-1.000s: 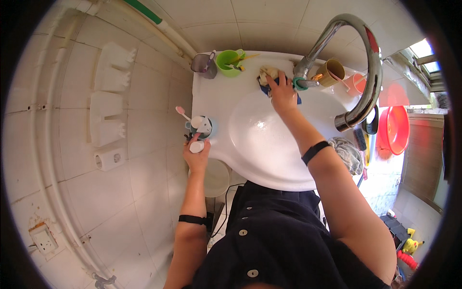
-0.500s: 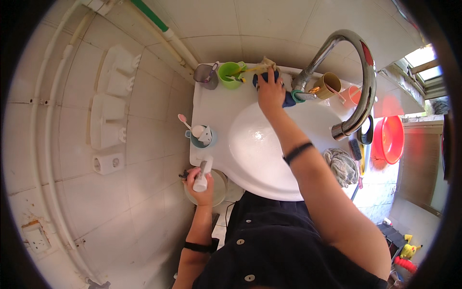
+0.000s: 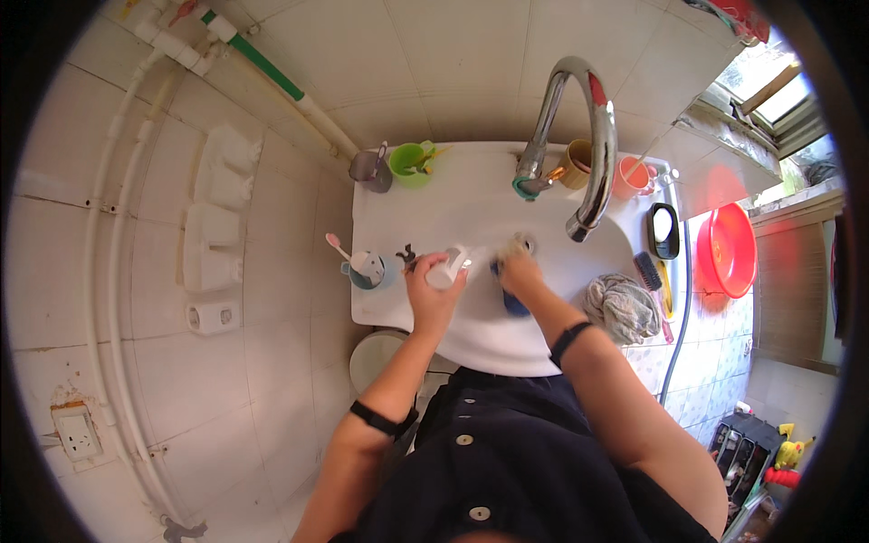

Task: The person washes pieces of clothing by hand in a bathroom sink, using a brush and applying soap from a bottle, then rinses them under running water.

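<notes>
Over the left part of the white sink (image 3: 471,326), my left hand (image 3: 432,294) is closed round a small white bottle or tube (image 3: 445,274). A small dark object (image 3: 407,256) sticks out past its fingers; its kind is unclear. My right hand (image 3: 522,273), slightly blurred, grips a dark blue cloth (image 3: 514,304) over the basin, and a tan bit shows at the fingertips. Left of my left hand stands a light blue cup (image 3: 366,274) with a pink toothbrush (image 3: 336,244) and a white item in it.
Along the back ledge stand a grey cup (image 3: 370,172), a green cup (image 3: 411,166), a gold cup (image 3: 576,164) and a pink cup (image 3: 631,179). The chrome faucet (image 3: 597,136) arches over the basin. At right lie a grey rag (image 3: 622,309), a brush (image 3: 646,271) and a black soap dish (image 3: 663,231).
My right hand has brought the blue cloth from the back ledge down over the basin. My left hand has moved up and right with the white container, from beside the sink to above it.
</notes>
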Demonstrator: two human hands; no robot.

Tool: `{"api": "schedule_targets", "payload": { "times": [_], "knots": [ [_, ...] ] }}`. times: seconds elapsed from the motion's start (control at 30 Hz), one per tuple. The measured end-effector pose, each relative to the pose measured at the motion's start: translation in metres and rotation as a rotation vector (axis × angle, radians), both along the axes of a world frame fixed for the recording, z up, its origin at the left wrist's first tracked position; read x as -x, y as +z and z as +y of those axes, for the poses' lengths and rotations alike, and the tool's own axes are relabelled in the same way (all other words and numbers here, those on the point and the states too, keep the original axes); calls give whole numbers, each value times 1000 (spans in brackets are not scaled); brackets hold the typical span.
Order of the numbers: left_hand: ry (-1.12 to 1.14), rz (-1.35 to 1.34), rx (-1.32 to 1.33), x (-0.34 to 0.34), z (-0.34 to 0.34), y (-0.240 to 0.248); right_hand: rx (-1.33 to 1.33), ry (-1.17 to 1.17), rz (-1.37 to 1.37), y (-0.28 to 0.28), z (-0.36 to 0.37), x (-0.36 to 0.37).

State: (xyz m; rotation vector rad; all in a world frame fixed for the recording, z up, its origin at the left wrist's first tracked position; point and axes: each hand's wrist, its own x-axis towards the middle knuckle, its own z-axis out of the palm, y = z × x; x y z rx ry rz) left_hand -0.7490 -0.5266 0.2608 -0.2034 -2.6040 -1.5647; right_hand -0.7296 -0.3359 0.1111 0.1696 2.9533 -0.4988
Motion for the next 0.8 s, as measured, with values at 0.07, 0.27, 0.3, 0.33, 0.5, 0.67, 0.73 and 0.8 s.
{"api": "schedule_targets", "payload": {
  "times": [0.07, 0.27, 0.3, 0.33, 0.5, 0.67, 0.73, 0.8],
  "knots": [
    [243, -306, -371, 24, -10, -29, 108, -140, -351, 33, -34, -47],
    [339, 25, -43, 76, 7, -7, 187, -210, -268, 31, 12, -86],
    [322, -39, -12, 85, 3, -4, 269, -292, -269, 26, 18, -82],
    [306, -104, 20, 92, -3, -2, 282, -283, -272, 26, 20, -78],
    [189, -102, 215, 125, -40, 9, 221, -248, -354, 27, 15, -69],
    [-151, -437, 345, 162, -67, 32, 194, -191, -368, 25, 10, -63],
    [-174, -477, 327, 175, -78, 26, 202, -208, -367, 26, 11, -61],
    [-195, -516, 305, 188, -95, 13, 216, -209, -368, 24, 11, -60]
  ]
}}
